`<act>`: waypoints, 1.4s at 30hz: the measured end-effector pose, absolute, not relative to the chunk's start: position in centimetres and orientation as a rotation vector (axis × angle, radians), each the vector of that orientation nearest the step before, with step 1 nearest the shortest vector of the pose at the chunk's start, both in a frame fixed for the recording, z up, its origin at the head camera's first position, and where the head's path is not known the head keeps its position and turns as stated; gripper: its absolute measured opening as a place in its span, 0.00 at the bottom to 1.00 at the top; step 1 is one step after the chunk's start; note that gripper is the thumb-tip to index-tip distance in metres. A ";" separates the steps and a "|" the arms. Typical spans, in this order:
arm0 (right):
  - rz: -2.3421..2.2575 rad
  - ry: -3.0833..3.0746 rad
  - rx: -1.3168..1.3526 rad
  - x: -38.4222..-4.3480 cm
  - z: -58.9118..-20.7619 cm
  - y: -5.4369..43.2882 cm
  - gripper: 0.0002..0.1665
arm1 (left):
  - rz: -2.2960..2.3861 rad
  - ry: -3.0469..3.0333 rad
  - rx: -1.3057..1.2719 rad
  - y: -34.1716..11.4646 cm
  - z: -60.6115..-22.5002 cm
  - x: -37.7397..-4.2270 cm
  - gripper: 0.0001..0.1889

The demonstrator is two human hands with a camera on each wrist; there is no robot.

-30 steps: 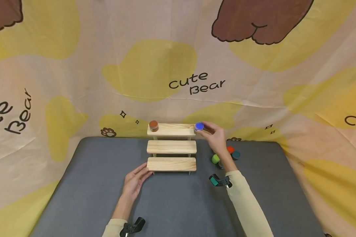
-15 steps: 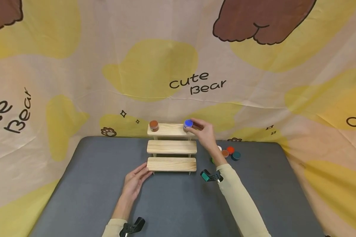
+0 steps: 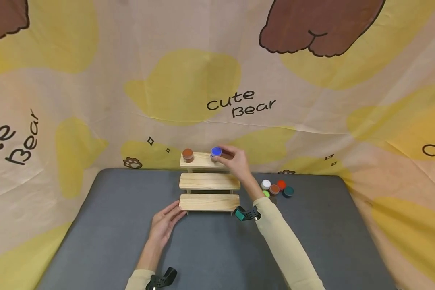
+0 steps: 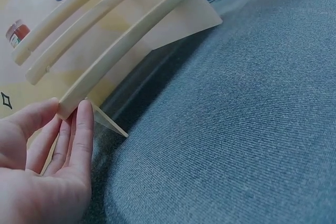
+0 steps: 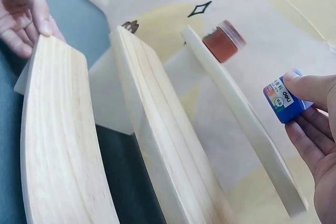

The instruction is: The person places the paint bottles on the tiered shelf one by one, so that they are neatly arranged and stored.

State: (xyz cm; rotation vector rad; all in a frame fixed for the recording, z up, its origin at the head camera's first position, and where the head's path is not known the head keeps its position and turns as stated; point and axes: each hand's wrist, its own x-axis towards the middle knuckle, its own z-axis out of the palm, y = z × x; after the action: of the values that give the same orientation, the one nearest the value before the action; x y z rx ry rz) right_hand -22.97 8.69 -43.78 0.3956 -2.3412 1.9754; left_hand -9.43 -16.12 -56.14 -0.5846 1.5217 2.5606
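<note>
A three-step wooden display stand [image 3: 209, 202] stands on the dark table. At the left end of its lowest step, my left hand [image 3: 163, 224] pinches the board, thumb above and fingers under the edge [image 4: 73, 145]. My right hand [image 3: 235, 163] holds a small blue paint jar [image 3: 216, 152] between thumb and fingers at the top step, near its middle. In the right wrist view the blue jar [image 5: 285, 97], its printed label showing, appears apart from the board. A reddish-brown paint jar [image 3: 188, 155] sits upright on the top step's left end.
Right of the stand, several more paint jars are grouped on the table: white [image 3: 266, 184], orange-brown [image 3: 274, 189], red [image 3: 281, 185], dark teal [image 3: 288, 191] and green [image 3: 266, 194], partly behind the right forearm. A patterned cloth [image 3: 181, 88] hangs behind the table.
My right hand has moved left along the top step with the blue jar, from the right end to near the middle. The left hand has stayed in place.
</note>
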 end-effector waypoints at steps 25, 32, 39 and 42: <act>1.951 -2.385 0.361 -23.1 -44.8 7.2 0.27 | 2.580 1.499 -0.590 -16.2 -56.5 -9.5 0.26; 2.011 -2.342 0.394 -22.6 -44.1 8.6 0.26 | 2.576 1.506 -0.593 -16.1 -56.5 -9.5 0.26; 2.038 -2.252 0.358 -21.9 -43.6 11.0 0.26 | 2.573 1.502 -0.597 -16.0 -56.3 -9.4 0.26; 2.064 -2.208 0.336 -21.5 -43.6 12.0 0.26 | 2.581 1.490 -0.601 -16.0 -56.2 -9.4 0.26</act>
State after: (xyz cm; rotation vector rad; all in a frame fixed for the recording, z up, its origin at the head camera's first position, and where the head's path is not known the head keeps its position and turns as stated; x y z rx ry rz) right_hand -21.48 12.00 -43.64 0.3361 -2.2081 2.0640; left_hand -9.43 -15.98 -56.24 -0.6007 1.4899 2.5807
